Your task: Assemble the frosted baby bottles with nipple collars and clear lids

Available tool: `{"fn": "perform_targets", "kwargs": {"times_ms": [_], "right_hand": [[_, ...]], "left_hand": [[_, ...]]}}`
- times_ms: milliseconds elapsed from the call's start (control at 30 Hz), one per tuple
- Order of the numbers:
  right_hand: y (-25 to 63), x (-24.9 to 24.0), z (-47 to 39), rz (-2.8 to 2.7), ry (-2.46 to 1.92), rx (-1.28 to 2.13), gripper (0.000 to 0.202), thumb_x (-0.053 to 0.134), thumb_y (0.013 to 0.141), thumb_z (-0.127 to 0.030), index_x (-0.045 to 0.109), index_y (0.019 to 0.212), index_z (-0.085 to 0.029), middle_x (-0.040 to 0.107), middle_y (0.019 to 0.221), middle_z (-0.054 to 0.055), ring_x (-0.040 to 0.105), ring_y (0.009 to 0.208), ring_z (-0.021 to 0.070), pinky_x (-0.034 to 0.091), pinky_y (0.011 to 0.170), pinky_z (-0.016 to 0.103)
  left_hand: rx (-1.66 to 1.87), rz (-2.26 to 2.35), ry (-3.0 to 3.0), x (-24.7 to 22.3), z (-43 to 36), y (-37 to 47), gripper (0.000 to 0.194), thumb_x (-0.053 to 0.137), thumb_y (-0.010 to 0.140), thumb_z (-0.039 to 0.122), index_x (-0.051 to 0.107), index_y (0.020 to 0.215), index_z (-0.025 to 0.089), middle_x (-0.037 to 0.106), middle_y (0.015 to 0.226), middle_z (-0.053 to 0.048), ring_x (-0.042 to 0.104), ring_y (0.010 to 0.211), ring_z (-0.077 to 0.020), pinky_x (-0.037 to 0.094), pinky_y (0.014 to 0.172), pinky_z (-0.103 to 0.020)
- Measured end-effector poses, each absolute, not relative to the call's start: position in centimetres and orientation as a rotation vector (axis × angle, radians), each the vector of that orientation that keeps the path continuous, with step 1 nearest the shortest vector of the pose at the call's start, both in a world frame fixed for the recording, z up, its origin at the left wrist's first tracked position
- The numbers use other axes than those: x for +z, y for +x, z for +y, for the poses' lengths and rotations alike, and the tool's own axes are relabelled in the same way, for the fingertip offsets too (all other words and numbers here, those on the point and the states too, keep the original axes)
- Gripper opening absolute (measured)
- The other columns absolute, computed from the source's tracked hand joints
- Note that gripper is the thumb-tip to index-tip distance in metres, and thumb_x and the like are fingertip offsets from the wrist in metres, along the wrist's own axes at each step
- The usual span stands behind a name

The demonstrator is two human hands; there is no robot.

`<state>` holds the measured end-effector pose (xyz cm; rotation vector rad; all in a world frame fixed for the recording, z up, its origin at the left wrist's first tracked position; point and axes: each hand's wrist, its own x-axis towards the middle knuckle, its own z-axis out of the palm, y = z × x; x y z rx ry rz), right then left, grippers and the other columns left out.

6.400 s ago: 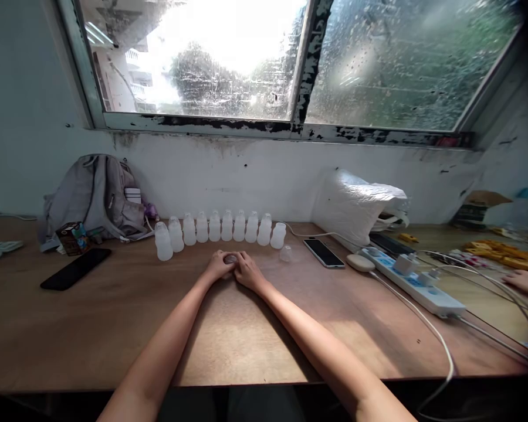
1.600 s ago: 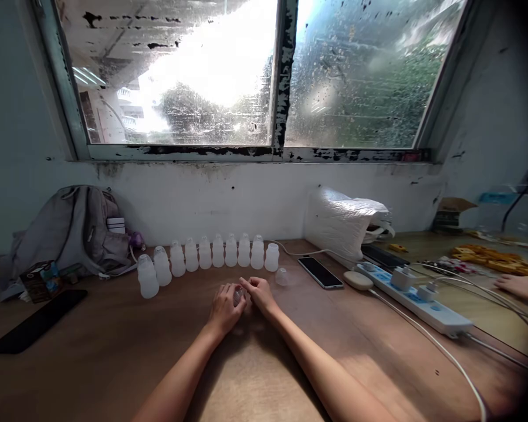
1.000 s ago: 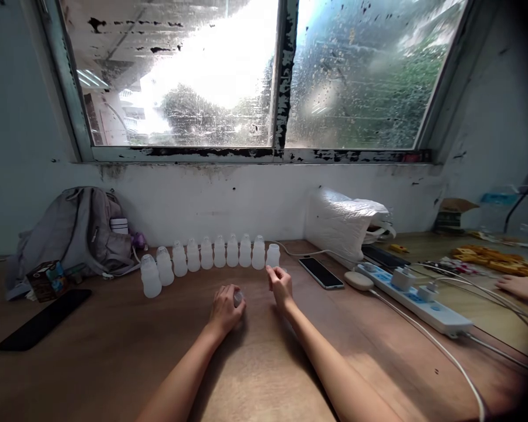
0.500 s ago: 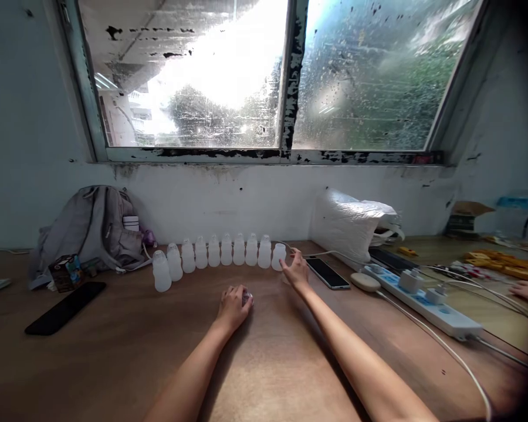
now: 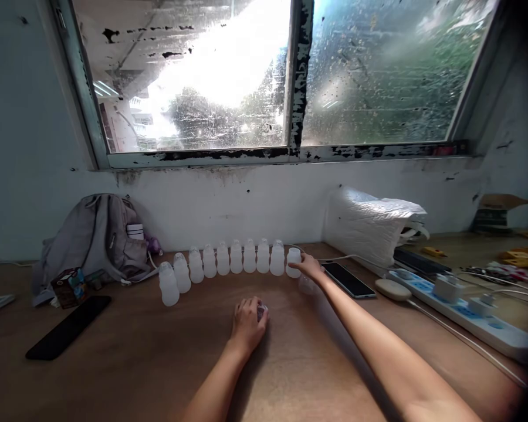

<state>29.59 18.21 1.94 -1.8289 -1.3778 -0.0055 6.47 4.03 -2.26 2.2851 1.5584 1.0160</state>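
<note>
Frosted white baby bottles (image 5: 236, 258) stand upright in a curved row along the back of the table, most with clear domed caps. At the right end is a shorter, uncapped bottle (image 5: 293, 261). My right hand (image 5: 311, 268) grips this end bottle from its right side, thumb across the front and the other fingers partly hidden. Below that hand, a clear cap (image 5: 307, 286) rests on the table. My left hand (image 5: 247, 322) is on the table nearer me, fingers curled over a small, shiny, partly clear object (image 5: 261, 311) whose kind I cannot make out.
At left are a grey backpack (image 5: 92, 240), a small carton (image 5: 68, 287) and a black phone-like slab (image 5: 68, 328). To the right lie a phone (image 5: 348, 280), a round white pad (image 5: 392, 289), a power strip (image 5: 493, 325) with cables, and a white padded bag (image 5: 369, 228).
My right hand has closed on the end bottle; its fingers were more spread before. The left hand keeps its curled grip. The whole view has shifted slightly.
</note>
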Motion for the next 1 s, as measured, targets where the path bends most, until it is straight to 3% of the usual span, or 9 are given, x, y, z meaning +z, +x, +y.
{"fn": "perform_targets", "kwargs": {"times_ms": [133, 300, 400, 800, 1000], "right_hand": [[28.1, 2.9, 14.9, -1.289, -1.675, -0.046, 0.046, 0.057, 0.063, -0.043, 0.051, 0.098, -0.014, 0.060, 0.094, 0.013, 0.056, 0.081, 0.0240, 0.039, 0.068, 0.033], [23.3, 0.4, 7.1, -1.999, -1.182, -0.163, 0.040, 0.056, 0.064, -0.031, 0.050, 0.100, -0.015, 0.059, 0.092, 0.010, 0.051, 0.089, 0.0235, 0.036, 0.082, 0.035], [21.1, -1.1, 3.9, -2.101, -1.162, -0.131, 0.043, 0.054, 0.068, -0.029, 0.048, 0.109, -0.017, 0.059, 0.100, 0.010, 0.050, 0.092, 0.0235, 0.034, 0.084, 0.036], [21.4, -1.5, 4.2, -2.087, -1.261, 0.074, 0.053, 0.056, 0.071, -0.035, 0.043, 0.120, -0.020, 0.056, 0.108, 0.009, 0.049, 0.097, 0.0225, 0.037, 0.084, 0.034], [21.2, -1.4, 3.6, -2.114, -1.247, 0.136, 0.046, 0.059, 0.068, -0.031, 0.046, 0.111, -0.020, 0.059, 0.098, 0.006, 0.051, 0.090, 0.0205, 0.039, 0.077, 0.032]], "left_hand": [[1.266, 1.477, 2.099, -2.2, 4.4, 6.4, 0.020, 0.050, 0.076, 0.030, 0.058, 0.092, 0.020, 0.055, 0.100, -0.006, 0.050, 0.093, -0.0203, 0.038, 0.083, -0.034], [1.446, 1.176, 1.465, -2.0, 5.1, 5.5, 0.025, 0.050, 0.076, 0.036, 0.057, 0.086, 0.015, 0.060, 0.081, -0.006, 0.057, 0.069, -0.0139, 0.045, 0.064, -0.025], [1.526, 1.108, 1.239, -1.7, 5.1, 4.8, 0.029, 0.054, 0.071, 0.039, 0.055, 0.086, 0.014, 0.060, 0.081, -0.005, 0.056, 0.060, -0.0106, 0.044, 0.057, -0.022], [1.541, 1.093, 1.193, -2.1, 5.8, 4.4, 0.033, 0.053, 0.070, 0.045, 0.055, 0.081, 0.014, 0.056, 0.067, 0.001, 0.051, 0.048, -0.0084, 0.039, 0.044, -0.019], [1.442, 1.083, 1.308, -1.7, 5.5, 4.7, 0.036, 0.052, 0.070, 0.049, 0.056, 0.074, 0.014, 0.054, 0.058, 0.001, 0.049, 0.044, -0.0091, 0.038, 0.042, -0.020]]}}
